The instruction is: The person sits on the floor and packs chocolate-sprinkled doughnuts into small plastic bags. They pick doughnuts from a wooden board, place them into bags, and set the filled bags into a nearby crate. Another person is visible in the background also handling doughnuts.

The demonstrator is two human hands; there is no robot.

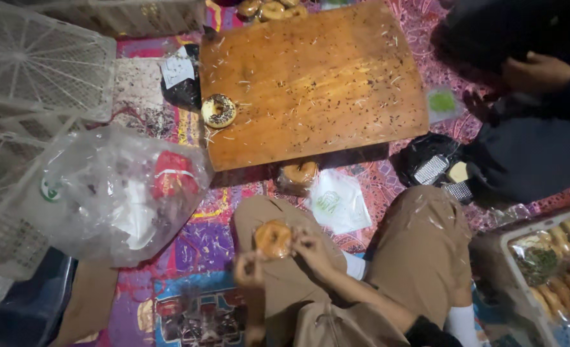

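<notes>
Plain golden-brown doughnut (272, 239), ring-shaped, held flat-face-up over lap, between knees.

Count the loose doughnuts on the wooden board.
1: a sprinkled doughnut at the left edge of the board. More sit just past its far edge, cut off; another is in the hands.

- A low wooden board (323, 83), dusted with sprinkles, sits on a patterned floor mat (201, 241).
- A sprinkled doughnut (219, 110) lies at the board's left edge.
- More doughnuts (271, 9) sit at its far edge.
- A wrapped doughnut (299, 173) lies on the mat just below the board.
</notes>
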